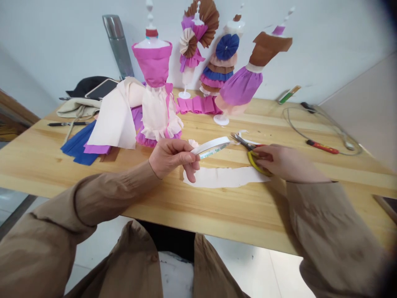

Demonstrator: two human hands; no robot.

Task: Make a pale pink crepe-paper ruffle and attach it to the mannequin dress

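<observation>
My left hand (175, 158) pinches a roll of narrow white tape (214, 145), its inner ring printed with small green letters. Over at the right, my right hand (287, 162) has its fingers closed on the handles of a pair of scissors (254, 159) with yellow and red grips. The blades point away to the upper left, close to some curled white scraps (243, 134). Below both hands a pale strip of crepe paper (223, 177) lies flat on the wooden table (192, 211). The tape roll is held above this strip.
Small mannequins in paper dresses (151, 66) stand along the back. Folded crepe sheets (113, 116), a phone (101, 88) and a grey flask (118, 45) are at the left. A red-handled tool (322, 146) with a cable (290, 120) lies at the right.
</observation>
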